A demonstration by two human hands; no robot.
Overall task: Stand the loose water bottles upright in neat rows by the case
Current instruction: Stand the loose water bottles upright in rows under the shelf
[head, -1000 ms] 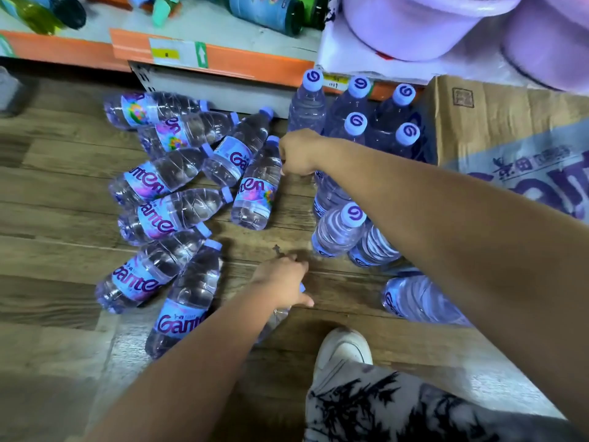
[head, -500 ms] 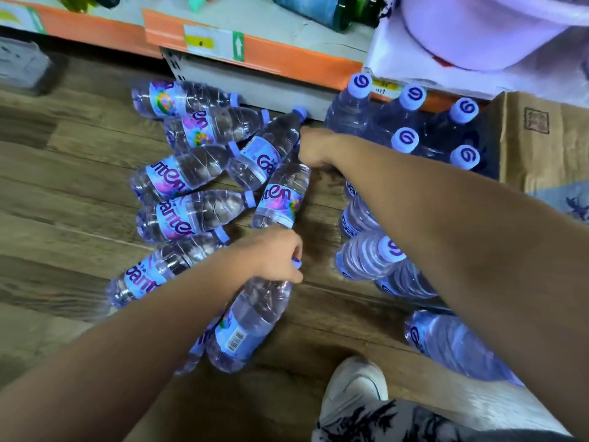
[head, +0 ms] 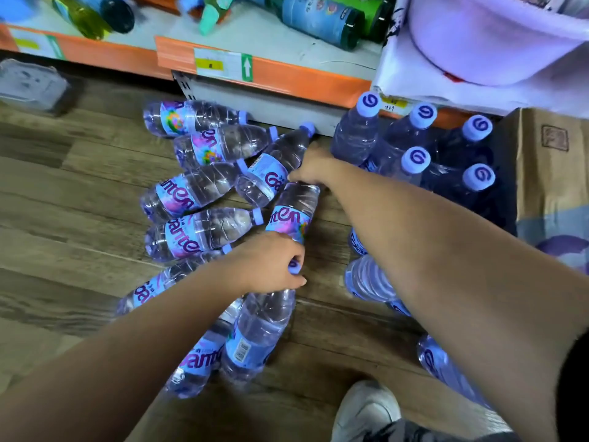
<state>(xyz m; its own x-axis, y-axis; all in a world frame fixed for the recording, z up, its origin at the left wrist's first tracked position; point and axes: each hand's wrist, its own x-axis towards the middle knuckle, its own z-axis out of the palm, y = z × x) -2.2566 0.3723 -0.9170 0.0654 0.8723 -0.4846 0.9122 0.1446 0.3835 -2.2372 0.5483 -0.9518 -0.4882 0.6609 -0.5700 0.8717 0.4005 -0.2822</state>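
Gripping floor bottle (head: pixel 258 333) at neck, my left hand (head: pixel 264 266) curled round cap; my right hand (head: pixel 314 167) closed over second bottle (head: pixel 293 215) at neck. Best: pivot both up by necks, plant bases flat beside upright rows (head: pixel 414 161) near case (head: pixel 548 161).

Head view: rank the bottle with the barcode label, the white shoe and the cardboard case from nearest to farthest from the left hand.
1. Barcode bottle, its cap pinched in the left hand.
2. White shoe, lower right.
3. Cardboard case, far right.
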